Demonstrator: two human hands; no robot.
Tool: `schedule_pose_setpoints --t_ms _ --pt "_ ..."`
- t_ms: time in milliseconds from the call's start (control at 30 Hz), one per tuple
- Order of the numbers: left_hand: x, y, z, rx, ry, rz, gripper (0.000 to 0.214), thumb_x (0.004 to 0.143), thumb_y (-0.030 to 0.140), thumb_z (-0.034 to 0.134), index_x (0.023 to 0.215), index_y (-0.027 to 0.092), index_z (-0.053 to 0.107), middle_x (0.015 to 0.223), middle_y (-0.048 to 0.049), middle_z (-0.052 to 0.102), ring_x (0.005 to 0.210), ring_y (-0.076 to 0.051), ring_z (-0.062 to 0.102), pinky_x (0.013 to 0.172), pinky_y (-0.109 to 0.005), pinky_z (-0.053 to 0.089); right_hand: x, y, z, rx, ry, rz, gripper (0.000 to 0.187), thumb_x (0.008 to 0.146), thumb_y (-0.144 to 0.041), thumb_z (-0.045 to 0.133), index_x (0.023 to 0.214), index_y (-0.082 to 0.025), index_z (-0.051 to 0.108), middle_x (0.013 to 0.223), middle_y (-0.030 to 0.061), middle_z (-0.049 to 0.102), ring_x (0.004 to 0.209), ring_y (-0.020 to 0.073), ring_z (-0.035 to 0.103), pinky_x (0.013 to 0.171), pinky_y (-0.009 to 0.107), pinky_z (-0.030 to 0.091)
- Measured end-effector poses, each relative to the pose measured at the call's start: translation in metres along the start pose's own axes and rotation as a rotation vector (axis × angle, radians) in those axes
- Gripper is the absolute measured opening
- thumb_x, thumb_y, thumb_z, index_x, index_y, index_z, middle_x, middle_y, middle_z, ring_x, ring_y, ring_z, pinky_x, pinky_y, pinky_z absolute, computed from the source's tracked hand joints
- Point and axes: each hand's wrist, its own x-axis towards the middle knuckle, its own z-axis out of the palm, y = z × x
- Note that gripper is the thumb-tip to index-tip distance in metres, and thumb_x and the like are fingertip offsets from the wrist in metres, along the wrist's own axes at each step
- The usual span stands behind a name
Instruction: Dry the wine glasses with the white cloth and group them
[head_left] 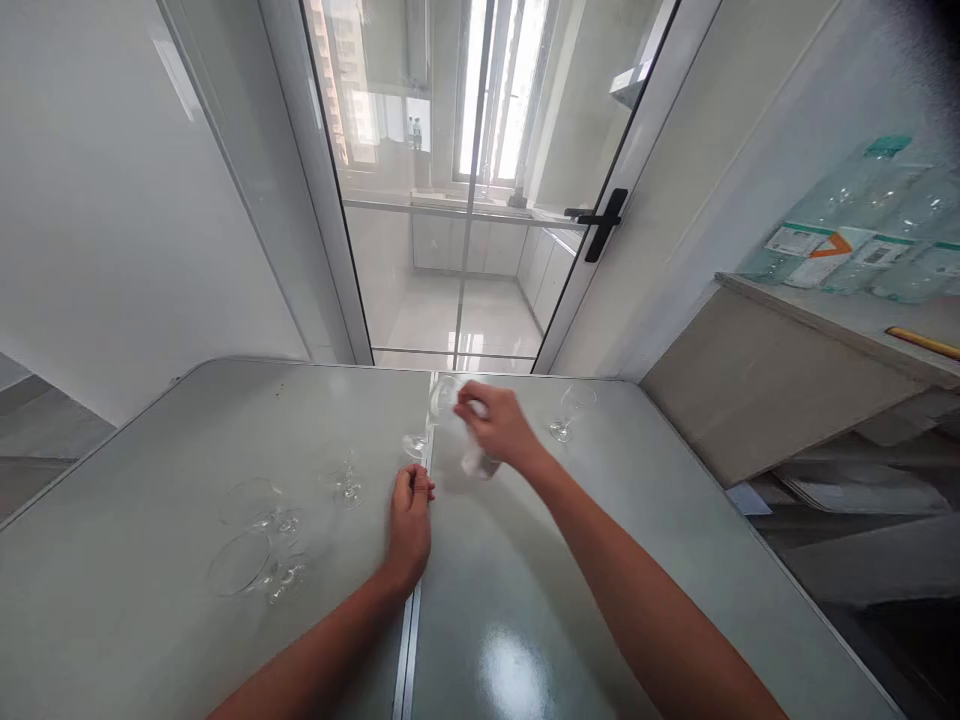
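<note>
A stemmed clear glass (445, 400) is by the table's middle seam, its round foot (415, 445) toward me. My left hand (409, 525) rests on the table just in front of that foot, fingers curled closed; whether they grip anything is hidden. With closed fingers, my right hand (501, 424) holds a crumpled white cloth or tissue (478, 462), which hangs below the palm and is slightly blurred. Its fingertips are beside the glass's bowl; I cannot tell whether they touch it. Another stemmed glass (561, 430) stands to the right of my right hand.
More clear stemmed glasses stand on the left half of the table, including one glass (349, 490) nearer the middle and another (240, 563) farther left. A glass door (465, 210) with a black handle (606, 222) lies behind. Plastic bottles (862, 230) fill a shelf (832, 325) at right.
</note>
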Motion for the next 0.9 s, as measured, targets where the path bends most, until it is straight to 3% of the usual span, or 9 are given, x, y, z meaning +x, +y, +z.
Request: schedule_pose_setpoints --t_ms 67,133,200,300,433,600,700,767,900 --pt "0.002 0.0 0.001 -0.147 0.017 -0.045 0.048 0.094 0.066 0.053 0.105 0.02 0.062 0.099 -0.0045 0.064 0.089 -0.016 0.062 0.085 -0.03 0.05 -0.021 0.021 -0.026 0.187 0.058 0.115 0.016 0.094 -0.03 0.06 0.082 -0.019 0.062 0.079 -0.0015 0.065 0.076 0.0163 0.059 0.073 0.026 0.042" --pt "0.002 0.001 0.003 -0.272 -0.132 -0.065 0.056 0.093 0.069 0.053 0.116 0.019 0.062 0.113 -0.0102 0.066 0.101 -0.021 0.065 0.093 -0.035 0.051 -0.043 0.032 -0.034 0.313 -0.018 0.157 0.02 0.093 -0.034 0.063 0.08 -0.019 0.061 0.079 -0.002 0.063 0.075 0.0162 0.057 0.073 0.026 0.041" --pt "-0.002 0.002 0.006 -0.289 -0.383 -0.08 0.06 0.09 0.068 0.059 0.123 0.017 0.061 0.118 -0.0134 0.067 0.101 -0.023 0.067 0.093 -0.038 0.052 -0.062 0.03 -0.027 0.414 -0.125 0.17 0.02 0.092 -0.035 0.065 0.08 -0.019 0.063 0.078 -0.0024 0.062 0.075 0.0159 0.056 0.073 0.026 0.041" --pt "-0.007 0.003 0.009 -0.201 -0.618 -0.076 0.058 0.089 0.061 0.067 0.126 0.017 0.057 0.103 -0.0085 0.068 0.072 -0.015 0.066 0.071 -0.03 0.052 -0.078 0.018 -0.005 0.576 -0.191 0.217 0.02 0.091 -0.04 0.067 0.087 -0.02 0.07 0.077 -0.0024 0.061 0.073 0.0151 0.054 0.071 0.026 0.041" --pt "-0.007 0.003 0.006 -0.167 -0.568 -0.011 0.059 0.091 0.064 0.061 0.127 0.018 0.055 0.087 -0.0013 0.062 0.052 -0.007 0.053 0.054 -0.023 0.043 -0.087 0.023 0.008 0.974 0.12 0.564 0.043 0.087 -0.057 0.068 0.111 -0.022 0.073 0.087 0.0 0.066 0.068 0.0143 0.055 0.064 0.026 0.042" --pt "-0.012 0.0 0.001 0.15 -0.406 0.263 0.052 0.088 0.052 0.073 0.129 0.022 0.06 0.086 -0.0012 0.068 0.061 -0.011 0.063 0.062 -0.025 0.052 -0.097 0.058 0.015 1.137 0.481 0.94 0.054 0.078 -0.069 0.071 0.09 -0.017 0.073 0.085 0.0038 0.071 0.075 0.0186 0.064 0.063 0.027 0.049" --pt "-0.017 -0.005 0.001 0.402 -0.334 0.553 0.05 0.088 0.045 0.075 0.131 0.024 0.062 0.089 -0.0012 0.074 0.065 -0.011 0.065 0.066 -0.023 0.054 -0.101 0.058 0.021 1.024 0.706 0.921 0.05 0.084 -0.071 0.063 0.094 -0.022 0.068 0.085 0.0013 0.07 0.075 0.018 0.065 0.064 0.027 0.051" --pt "-0.019 -0.007 0.001 0.499 -0.302 0.668 0.048 0.092 0.043 0.071 0.135 0.023 0.06 0.089 -0.0009 0.075 0.059 -0.008 0.062 0.062 -0.02 0.053 -0.103 0.045 0.02 0.888 0.723 0.792 0.048 0.091 -0.07 0.054 0.102 -0.025 0.066 0.087 0.001 0.069 0.074 0.0172 0.064 0.063 0.026 0.051" --pt "-0.017 -0.004 0.001 0.609 -0.233 0.786 0.048 0.097 0.042 0.065 0.139 0.019 0.057 0.087 -0.0007 0.076 0.055 -0.007 0.061 0.06 -0.018 0.052 -0.107 0.017 0.003 0.606 0.179 0.358 0.041 0.101 -0.058 0.049 0.123 -0.026 0.064 0.098 0.0045 0.072 0.075 0.0188 0.063 0.068 0.029 0.05"
